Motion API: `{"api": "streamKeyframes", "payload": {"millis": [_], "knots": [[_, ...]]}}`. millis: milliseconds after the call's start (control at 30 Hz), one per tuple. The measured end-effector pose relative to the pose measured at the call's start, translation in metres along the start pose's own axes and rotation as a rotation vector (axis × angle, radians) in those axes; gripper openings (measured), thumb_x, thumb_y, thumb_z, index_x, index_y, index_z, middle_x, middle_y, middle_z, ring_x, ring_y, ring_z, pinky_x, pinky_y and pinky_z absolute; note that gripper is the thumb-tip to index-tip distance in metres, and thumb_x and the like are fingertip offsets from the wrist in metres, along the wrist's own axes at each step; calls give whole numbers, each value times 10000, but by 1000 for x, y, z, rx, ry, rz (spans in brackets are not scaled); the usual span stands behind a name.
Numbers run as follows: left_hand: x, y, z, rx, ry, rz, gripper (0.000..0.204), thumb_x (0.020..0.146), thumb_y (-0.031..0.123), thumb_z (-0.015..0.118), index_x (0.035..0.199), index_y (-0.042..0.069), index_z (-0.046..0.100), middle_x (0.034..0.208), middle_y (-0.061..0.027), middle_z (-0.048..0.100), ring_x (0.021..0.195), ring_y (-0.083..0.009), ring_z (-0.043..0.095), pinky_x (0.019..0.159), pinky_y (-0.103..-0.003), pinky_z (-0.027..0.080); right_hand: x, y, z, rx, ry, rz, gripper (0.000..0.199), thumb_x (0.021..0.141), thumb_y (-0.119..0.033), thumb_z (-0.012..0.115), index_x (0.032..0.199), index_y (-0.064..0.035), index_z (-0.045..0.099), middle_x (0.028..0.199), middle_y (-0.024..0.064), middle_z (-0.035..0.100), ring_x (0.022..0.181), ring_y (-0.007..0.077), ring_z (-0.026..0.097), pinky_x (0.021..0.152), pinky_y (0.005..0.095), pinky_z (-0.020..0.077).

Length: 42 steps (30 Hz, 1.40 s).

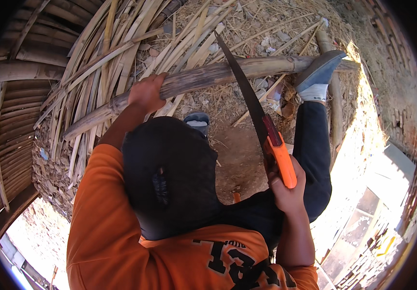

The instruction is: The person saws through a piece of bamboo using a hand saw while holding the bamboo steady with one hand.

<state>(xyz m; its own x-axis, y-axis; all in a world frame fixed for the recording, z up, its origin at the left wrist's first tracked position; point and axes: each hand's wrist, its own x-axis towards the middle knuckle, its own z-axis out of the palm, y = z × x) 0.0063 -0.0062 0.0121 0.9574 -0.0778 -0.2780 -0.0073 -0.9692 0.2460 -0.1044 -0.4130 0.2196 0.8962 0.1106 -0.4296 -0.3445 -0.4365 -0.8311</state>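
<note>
A weathered bamboo pole (194,79) lies across the ground before me, slanting from lower left to upper right. My left hand (148,93) is closed round its left part, fingers over the top. In my right hand (288,186) is a handsaw (247,96), gripped by its orange handle. The long dark blade points away from me and crosses over the pole to the right of my left hand. Whether the teeth touch the bamboo I cannot tell. My right shoe (318,70) is on the pole's right part.
Split bamboo strips (116,63) are heaped at the far left. Another bamboo pole (335,96) lies beneath the right end. My bent left knee (169,179) hides ground near the middle. A slatted bamboo wall (12,140) stands left, and a brick wall (402,92) right.
</note>
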Motion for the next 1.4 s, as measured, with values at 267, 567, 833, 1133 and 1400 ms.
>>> {"api": "streamKeyframes", "payload": {"millis": [267, 567, 833, 1133, 1400], "knots": [[-3, 1, 0, 27, -1, -19, 852, 713, 259, 843, 1497, 185, 517, 1285, -97, 664, 1209, -319, 664, 1021, -478, 536, -23, 1, -11, 116, 16, 23, 344, 838, 4, 600, 1174, 45, 656, 947, 46, 670, 792, 96, 618, 751, 260, 521], [4, 0, -2, 4, -46, -29, 836, 727, 224, 832, 1497, 192, 508, 1353, -125, 659, 1212, -363, 664, 1042, -480, 539, 39, 16, 7, 78, -24, -11, 338, 864, -1, 586, 1192, 42, 653, 970, 48, 654, 807, 116, 593, 765, 280, 497], [3, -2, 0, 8, -31, -27, 835, 728, 246, 828, 1497, 197, 508, 1296, -102, 665, 1210, -328, 668, 1020, -471, 546, 3, 26, 3, 108, -30, -36, 405, 865, 10, 560, 1256, 48, 658, 1023, 59, 673, 908, 126, 629, 847, 280, 514], [6, -2, -7, 2, -101, -46, 845, 743, 258, 823, 1518, 209, 490, 1315, -104, 660, 1212, -322, 672, 1021, -470, 551, 57, 15, 31, -98, 36, -109, 263, 823, -26, 653, 1083, 12, 656, 810, 34, 631, 742, 139, 616, 729, 317, 520], [7, -5, 3, 2, -58, -27, 864, 720, 255, 829, 1515, 209, 493, 1314, -107, 658, 1204, -325, 675, 1020, -465, 555, 11, 15, 4, 124, 12, -33, 375, 825, 15, 585, 1189, 57, 662, 866, 29, 622, 738, 92, 575, 725, 254, 497]]}}
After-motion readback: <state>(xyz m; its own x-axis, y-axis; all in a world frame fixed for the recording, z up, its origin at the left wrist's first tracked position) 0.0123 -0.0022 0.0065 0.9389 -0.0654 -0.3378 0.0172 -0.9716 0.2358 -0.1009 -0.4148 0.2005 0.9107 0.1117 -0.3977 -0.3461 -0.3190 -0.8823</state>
